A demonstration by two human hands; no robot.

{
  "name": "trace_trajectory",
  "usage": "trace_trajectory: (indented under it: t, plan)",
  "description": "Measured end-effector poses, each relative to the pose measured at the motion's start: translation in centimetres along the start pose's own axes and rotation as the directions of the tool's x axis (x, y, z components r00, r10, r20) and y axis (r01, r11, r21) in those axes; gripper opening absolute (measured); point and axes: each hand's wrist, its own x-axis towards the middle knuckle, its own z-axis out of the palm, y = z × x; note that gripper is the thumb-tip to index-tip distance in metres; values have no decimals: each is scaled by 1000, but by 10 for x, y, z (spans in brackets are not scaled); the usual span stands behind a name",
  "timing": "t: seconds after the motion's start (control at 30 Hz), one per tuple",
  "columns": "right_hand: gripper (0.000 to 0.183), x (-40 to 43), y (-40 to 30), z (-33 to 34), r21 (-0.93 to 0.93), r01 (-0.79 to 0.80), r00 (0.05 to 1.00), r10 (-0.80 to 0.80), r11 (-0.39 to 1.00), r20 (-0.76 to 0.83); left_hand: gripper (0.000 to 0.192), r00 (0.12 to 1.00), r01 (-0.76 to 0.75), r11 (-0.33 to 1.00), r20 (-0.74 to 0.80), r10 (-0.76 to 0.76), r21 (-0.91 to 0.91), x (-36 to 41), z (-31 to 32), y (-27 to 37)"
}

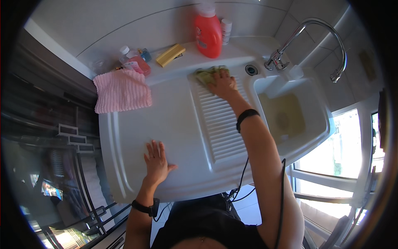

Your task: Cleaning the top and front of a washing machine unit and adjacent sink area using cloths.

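My right hand (224,84) presses a crumpled green cloth (203,76) against the far end of the ribbed drainboard (222,130). Part of the cloth is hidden under the fingers. Palm down, my left hand (157,163) rests on the smooth white worktop (168,118) of the sink unit, its fingers spread and holding nothing. Right of the drainboard lies the sink basin (317,115), with yellowish, cloudy water (283,115) in it. A round drain fitting (251,70) sits just right of the cloth.
A chrome faucet (275,60) arches over the basin. Along the back ledge stand a red detergent bottle (209,37), a white bottle (226,31), a yellow block-shaped object (170,55) and a pink liquid bottle (136,63). A pink ribbed towel (122,91) covers the back left corner. A black cable (282,199) runs along my right arm.
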Motion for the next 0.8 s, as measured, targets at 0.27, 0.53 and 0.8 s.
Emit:
trace_trajectory:
  t: [0.27,0.53,0.8]
  plan:
    - [69,20,82,3,-41,-181,982,178,983,-61,108,999,2,1000,-33,-2,18,-1,3,1]
    - [67,16,25,12,-61,-177,984,178,982,-1,110,998,-33,997,-54,36,68,-1,6,2]
    - [63,-22,-77,29,27,209,977,-208,978,-50,107,998,-38,998,-43,40,40,1,4,-1]
